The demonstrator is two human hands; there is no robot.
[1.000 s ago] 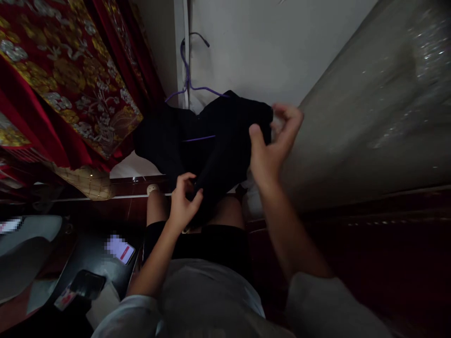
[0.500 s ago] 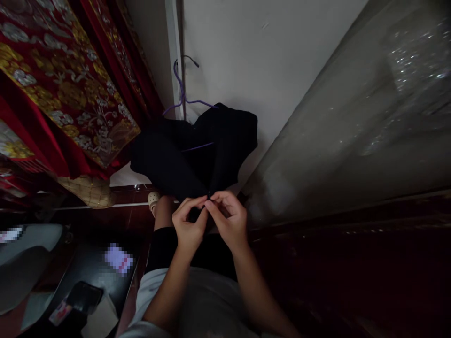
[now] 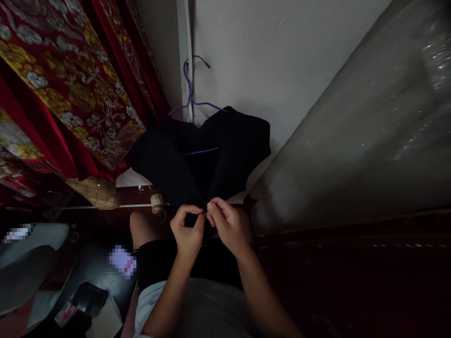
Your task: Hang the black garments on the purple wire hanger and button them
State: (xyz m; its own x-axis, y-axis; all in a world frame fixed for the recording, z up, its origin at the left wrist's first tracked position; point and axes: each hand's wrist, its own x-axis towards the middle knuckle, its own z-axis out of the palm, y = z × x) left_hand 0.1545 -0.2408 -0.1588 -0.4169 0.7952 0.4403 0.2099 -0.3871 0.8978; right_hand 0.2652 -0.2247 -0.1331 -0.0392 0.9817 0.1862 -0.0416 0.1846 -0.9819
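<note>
Left hand (image 3: 188,232) and right hand (image 3: 229,225) meet at the bottom hem of the black garment (image 3: 200,155) hanging from the purple hanger (image 3: 190,94) against the wall (image 3: 264,56), each pinching a front edge, seemingly mating a fastener, so steady fingertip alignment is needed next.

garment (image 3: 169,159): black | hanger (image 3: 190,94): purple | curtain (image 3: 70,89): red, gold-silver floral | wall (image 3: 275,61): white

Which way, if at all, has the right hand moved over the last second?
Yes. The right hand dropped from the black garment's upper right shoulder, level with the purple hanger's bar, to its lower edge beside the left hand.
</note>
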